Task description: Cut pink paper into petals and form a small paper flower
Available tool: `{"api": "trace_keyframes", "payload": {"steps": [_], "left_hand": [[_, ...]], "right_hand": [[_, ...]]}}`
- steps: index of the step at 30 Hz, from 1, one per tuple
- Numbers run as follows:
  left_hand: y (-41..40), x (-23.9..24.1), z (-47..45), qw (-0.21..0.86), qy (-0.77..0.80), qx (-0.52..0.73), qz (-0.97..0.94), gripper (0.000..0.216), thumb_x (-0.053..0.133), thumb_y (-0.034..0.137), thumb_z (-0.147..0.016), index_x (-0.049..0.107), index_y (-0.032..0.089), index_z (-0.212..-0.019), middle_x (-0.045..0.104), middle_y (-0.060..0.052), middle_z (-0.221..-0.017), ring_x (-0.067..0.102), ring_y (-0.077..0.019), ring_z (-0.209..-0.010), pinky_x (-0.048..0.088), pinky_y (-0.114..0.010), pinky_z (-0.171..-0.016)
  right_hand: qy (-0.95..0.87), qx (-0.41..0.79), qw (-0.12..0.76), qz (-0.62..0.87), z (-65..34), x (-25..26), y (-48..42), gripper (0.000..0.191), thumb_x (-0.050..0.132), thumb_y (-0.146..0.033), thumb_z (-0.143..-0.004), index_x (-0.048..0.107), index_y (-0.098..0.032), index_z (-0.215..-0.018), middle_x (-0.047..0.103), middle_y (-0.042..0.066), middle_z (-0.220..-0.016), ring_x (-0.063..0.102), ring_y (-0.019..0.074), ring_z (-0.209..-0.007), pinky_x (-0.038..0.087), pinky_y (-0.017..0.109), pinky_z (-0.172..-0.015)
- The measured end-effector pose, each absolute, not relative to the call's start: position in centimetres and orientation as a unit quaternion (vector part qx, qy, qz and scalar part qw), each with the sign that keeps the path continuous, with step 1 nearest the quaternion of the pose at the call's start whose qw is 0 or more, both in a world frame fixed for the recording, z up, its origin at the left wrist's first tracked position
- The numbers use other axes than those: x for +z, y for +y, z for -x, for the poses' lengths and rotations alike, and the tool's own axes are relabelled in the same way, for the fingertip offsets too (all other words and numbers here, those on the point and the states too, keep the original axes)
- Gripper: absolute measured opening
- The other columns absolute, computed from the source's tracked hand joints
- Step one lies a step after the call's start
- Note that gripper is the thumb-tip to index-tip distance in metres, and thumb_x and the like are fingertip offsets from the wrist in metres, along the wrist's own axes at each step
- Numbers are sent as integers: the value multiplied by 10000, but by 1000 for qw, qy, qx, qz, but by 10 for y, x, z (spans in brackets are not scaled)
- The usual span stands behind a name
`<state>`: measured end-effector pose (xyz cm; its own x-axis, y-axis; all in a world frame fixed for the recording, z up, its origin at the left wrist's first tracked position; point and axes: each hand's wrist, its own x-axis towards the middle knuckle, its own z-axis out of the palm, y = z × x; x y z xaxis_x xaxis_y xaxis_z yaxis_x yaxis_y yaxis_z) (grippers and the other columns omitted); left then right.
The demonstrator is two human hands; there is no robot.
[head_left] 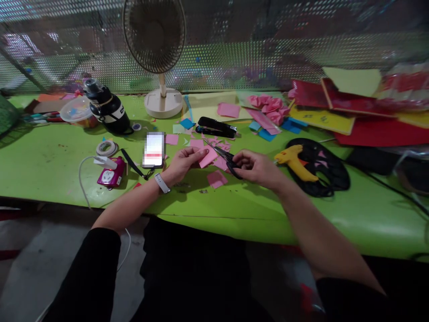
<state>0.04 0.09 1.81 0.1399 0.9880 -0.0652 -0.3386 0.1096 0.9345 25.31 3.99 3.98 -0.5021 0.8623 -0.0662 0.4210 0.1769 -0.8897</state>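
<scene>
My left hand (185, 162) pinches a small pink paper piece (208, 157) just above the green table (234, 210). My right hand (256, 166) grips black scissors (227, 157), whose blades point left and meet the paper's edge. More pink paper squares (216, 178) and scraps lie on the table under and around both hands. A white band sits on my left wrist.
A phone (153, 149), pink power strip (110, 175), tape roll (107, 147), black bottle (109, 107) and fan (161, 53) stand left and behind. A black stapler (216, 127), pink paper flowers (270, 106), yellow glue gun (295, 162) and stacked coloured card (362, 112) lie to the right.
</scene>
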Motion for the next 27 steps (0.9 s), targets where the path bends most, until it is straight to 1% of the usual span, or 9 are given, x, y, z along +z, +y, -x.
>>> {"api": "trace_keyframes", "payload": {"steps": [6,11,15,18,20,24,27], "left_hand": [[1,17,-1,630,399,520,-416,351,854,479,-759,694,174,-829,679,-5,-793,614,-91,-675,487,-276,-667],[-1,22,-3,638,400,525,-397,438,908,521,-657,679,162,-759,680,0,-755,608,-87,-664,473,-241,-636],[-1,25,-3,640,404,526,-388,479,930,538,-604,672,159,-740,681,2,-738,605,-87,-657,475,-227,-626],[0,23,-3,638,405,525,-392,470,923,535,-620,675,157,-750,684,-2,-747,611,-90,-664,477,-233,-633],[0,21,-2,636,403,524,-397,430,903,516,-666,684,161,-770,688,-6,-767,614,-89,-670,484,-247,-650],[1,17,-1,627,406,525,-408,364,864,482,-743,707,165,-830,697,-7,-805,613,-85,-675,493,-265,-673],[1,19,0,612,423,521,-420,390,866,505,-731,719,168,-863,694,-4,-804,606,-85,-664,500,-263,-660]], "right_hand": [[-743,454,230,435,-256,36,42,364,818,-512,-694,669,-233,-876,653,13,-755,541,140,-601,450,273,-522],[-740,456,228,439,-258,39,42,350,826,-487,-686,678,-226,-866,655,15,-747,530,135,-587,427,270,-509],[-729,463,238,443,-255,39,41,352,824,-508,-688,674,-228,-841,672,20,-739,585,155,-625,480,285,-544],[-724,468,255,438,-253,37,39,397,831,-555,-673,667,-228,-829,686,26,-740,616,169,-647,513,301,-564],[-723,463,266,439,-253,35,40,430,831,-590,-666,662,-230,-829,688,27,-733,612,169,-631,510,302,-547],[-716,400,293,492,-260,32,51,450,805,-631,-679,641,-241,-830,680,30,-714,584,175,-593,479,309,-507],[-704,326,278,566,-268,30,68,372,783,-563,-714,623,-243,-817,692,47,-764,620,206,-636,501,345,-560]]}}
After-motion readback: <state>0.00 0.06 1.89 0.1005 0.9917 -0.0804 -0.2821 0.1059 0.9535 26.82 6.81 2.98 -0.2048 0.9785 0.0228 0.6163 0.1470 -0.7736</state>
